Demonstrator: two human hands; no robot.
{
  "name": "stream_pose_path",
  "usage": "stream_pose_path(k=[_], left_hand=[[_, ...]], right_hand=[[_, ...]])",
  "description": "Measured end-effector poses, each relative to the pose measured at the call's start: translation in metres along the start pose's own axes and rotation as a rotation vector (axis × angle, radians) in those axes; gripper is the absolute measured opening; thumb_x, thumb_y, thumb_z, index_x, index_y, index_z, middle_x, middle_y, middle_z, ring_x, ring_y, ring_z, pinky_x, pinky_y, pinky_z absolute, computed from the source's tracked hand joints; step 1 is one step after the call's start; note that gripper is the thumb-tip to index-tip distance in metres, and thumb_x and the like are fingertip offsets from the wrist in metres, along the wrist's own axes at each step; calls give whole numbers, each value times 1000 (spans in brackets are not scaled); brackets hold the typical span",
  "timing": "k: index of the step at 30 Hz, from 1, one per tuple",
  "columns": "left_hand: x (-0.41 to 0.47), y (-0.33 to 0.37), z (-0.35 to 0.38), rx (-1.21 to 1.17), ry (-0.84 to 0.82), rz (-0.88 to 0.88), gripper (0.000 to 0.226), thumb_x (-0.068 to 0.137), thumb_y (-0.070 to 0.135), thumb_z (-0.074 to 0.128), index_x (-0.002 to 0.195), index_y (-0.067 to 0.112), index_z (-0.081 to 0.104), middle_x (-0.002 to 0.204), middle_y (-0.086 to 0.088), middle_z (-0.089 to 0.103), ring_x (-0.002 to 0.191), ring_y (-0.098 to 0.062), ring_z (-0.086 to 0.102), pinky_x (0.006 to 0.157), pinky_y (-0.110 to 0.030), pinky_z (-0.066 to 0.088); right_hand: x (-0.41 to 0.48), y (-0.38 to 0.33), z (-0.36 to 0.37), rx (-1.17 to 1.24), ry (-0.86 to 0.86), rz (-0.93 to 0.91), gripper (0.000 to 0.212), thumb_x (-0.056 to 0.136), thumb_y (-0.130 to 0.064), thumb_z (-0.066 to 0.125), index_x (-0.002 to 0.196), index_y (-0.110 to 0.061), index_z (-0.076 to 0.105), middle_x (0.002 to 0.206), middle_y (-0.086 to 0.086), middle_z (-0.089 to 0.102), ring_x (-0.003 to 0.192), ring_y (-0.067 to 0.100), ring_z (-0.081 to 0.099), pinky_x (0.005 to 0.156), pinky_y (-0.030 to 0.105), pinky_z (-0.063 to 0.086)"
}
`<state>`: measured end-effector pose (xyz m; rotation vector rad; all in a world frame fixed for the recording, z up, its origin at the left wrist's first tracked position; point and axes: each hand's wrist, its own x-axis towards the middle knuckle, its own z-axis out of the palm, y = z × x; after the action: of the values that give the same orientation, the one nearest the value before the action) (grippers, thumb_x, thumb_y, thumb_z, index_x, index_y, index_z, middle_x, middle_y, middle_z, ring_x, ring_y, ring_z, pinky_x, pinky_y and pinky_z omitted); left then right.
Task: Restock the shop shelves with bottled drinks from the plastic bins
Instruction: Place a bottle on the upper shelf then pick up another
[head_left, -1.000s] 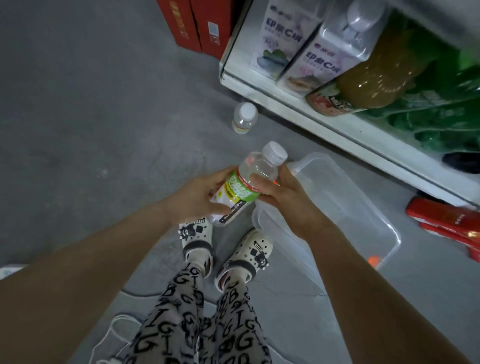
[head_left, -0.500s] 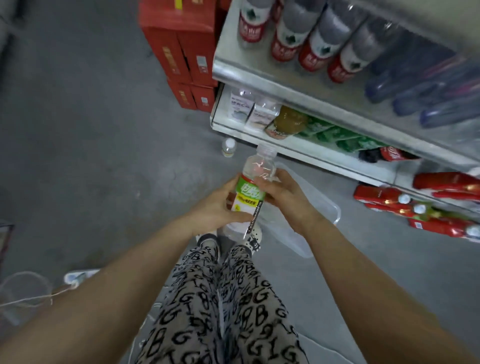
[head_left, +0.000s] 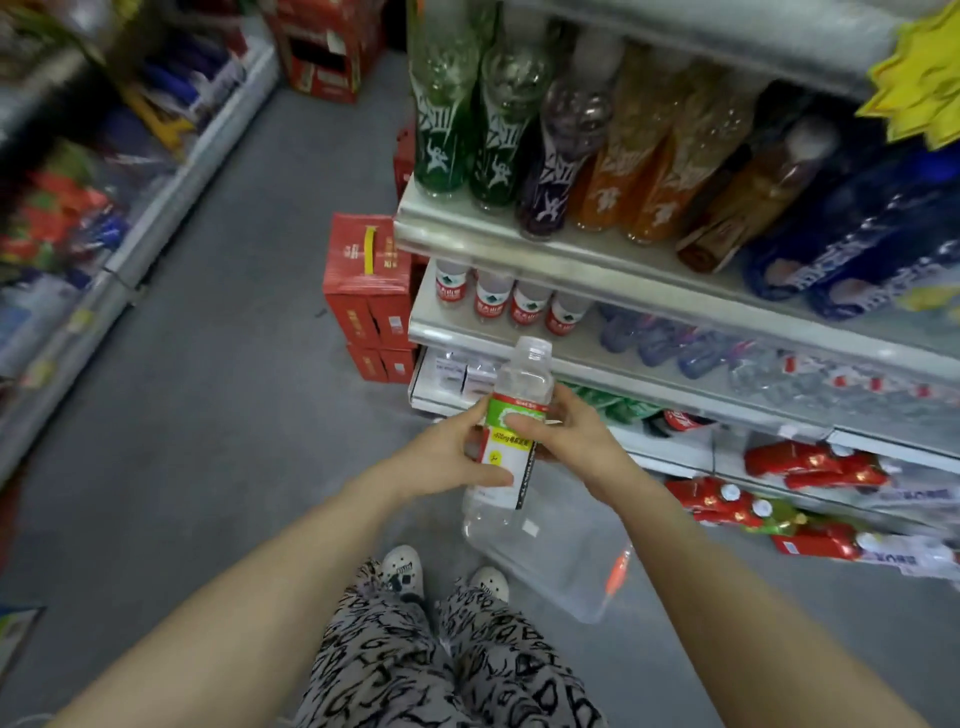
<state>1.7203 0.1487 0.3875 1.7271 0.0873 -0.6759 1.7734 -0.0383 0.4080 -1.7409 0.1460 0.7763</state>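
Note:
A clear drink bottle (head_left: 519, 384) with a white cap and a green, red and white label stands upright in front of me, held by both hands. My left hand (head_left: 447, 457) grips its lower label from the left, thumb across the front. From the right, my right hand (head_left: 576, 436) holds the label, thumb pressed on the green band. A clear plastic bin (head_left: 566, 551) lies on the floor below the bottle, by my feet. The shop shelves (head_left: 597, 260) rise to the right, with water bottles (head_left: 511, 304) on the level just beyond the bottle's cap.
Tall green, purple and orange soda bottles (head_left: 545, 135) fill the upper shelf. Red cartons (head_left: 369, 291) are stacked on the floor at the shelf's left end. Red-labelled bottles (head_left: 779, 499) lie on the lowest levels. Another shelf unit (head_left: 104, 208) lines the left of the grey aisle.
I have risen from a crouch: the bottle has come up from near the bin to shelf height and turned upright. Both hands kept their hold. The view lifted to show the upper shelves.

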Motion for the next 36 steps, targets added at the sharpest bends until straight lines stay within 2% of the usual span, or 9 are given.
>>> stream_pose_path(k=[4, 9, 13, 16, 19, 22, 26, 32, 36], left_hand=[[-1, 46, 2, 60, 51, 91, 89, 75, 18, 85, 142, 46, 35, 102, 14, 69, 93, -4, 67, 88, -29, 56], [-2, 108, 6, 94, 110, 211, 84, 76, 14, 84, 134, 53, 38, 96, 19, 66, 80, 8, 65, 72, -15, 52], [-4, 149, 9, 132, 98, 296, 82, 77, 16, 83, 144, 38, 41, 108, 15, 68, 100, -2, 65, 85, -23, 55], [-12, 183, 9, 157, 79, 350, 83, 80, 17, 81, 139, 54, 37, 108, 12, 68, 98, -5, 65, 88, -28, 56], [-24, 218, 11, 201, 126, 438, 86, 82, 12, 79, 131, 55, 23, 112, 24, 59, 86, 12, 63, 73, -11, 51], [-33, 248, 11, 262, 182, 516, 95, 80, 18, 81, 139, 52, 15, 124, 14, 62, 88, 10, 63, 74, -14, 51], [-52, 289, 8, 300, 255, 607, 89, 78, 26, 83, 138, 60, 26, 120, 25, 62, 104, 6, 63, 88, -23, 53], [-80, 356, -16, 402, 346, 699, 104, 70, 47, 83, 152, 46, 19, 126, 18, 63, 113, -5, 61, 102, -38, 50], [-96, 403, -34, 473, 395, 752, 100, 77, 34, 82, 150, 45, 15, 106, 31, 59, 94, 13, 61, 93, -19, 51]], right_hand=[[-16, -35, -23, -55, 68, -111, 52, 80, -25, 85, 125, -21, 58, 111, 2, 74, 96, 16, 73, 85, 36, 60], [-39, -82, -54, -135, 135, -256, 54, 81, -29, 84, 129, -27, 60, 112, -3, 74, 100, 13, 71, 92, 36, 58], [-59, -118, -80, -194, 167, -369, 53, 82, -29, 84, 129, -27, 59, 97, -9, 74, 88, 8, 72, 76, 26, 59], [-77, -148, -98, -293, 245, -446, 85, 67, -54, 85, 139, -28, 50, 104, -8, 71, 90, 6, 70, 81, 31, 59], [-97, -174, -116, -329, 294, -489, 105, 47, -76, 82, 134, -29, 48, 108, -2, 69, 97, 15, 70, 86, 48, 59], [-117, -201, -126, -311, 314, -558, 91, 49, -69, 83, 124, -27, 52, 110, -2, 69, 99, 14, 70, 87, 48, 59], [-141, -241, -135, -304, 332, -671, 63, 70, -48, 87, 120, -25, 55, 106, -6, 72, 94, 9, 71, 87, 39, 59], [-168, -310, -139, -227, 331, -795, 63, 72, -38, 89, 122, -17, 57, 107, 1, 74, 95, 15, 73, 83, 42, 61], [-184, -357, -138, -213, 370, -885, 76, 61, -49, 90, 122, -17, 58, 108, 1, 74, 97, 17, 74, 86, 49, 60]])
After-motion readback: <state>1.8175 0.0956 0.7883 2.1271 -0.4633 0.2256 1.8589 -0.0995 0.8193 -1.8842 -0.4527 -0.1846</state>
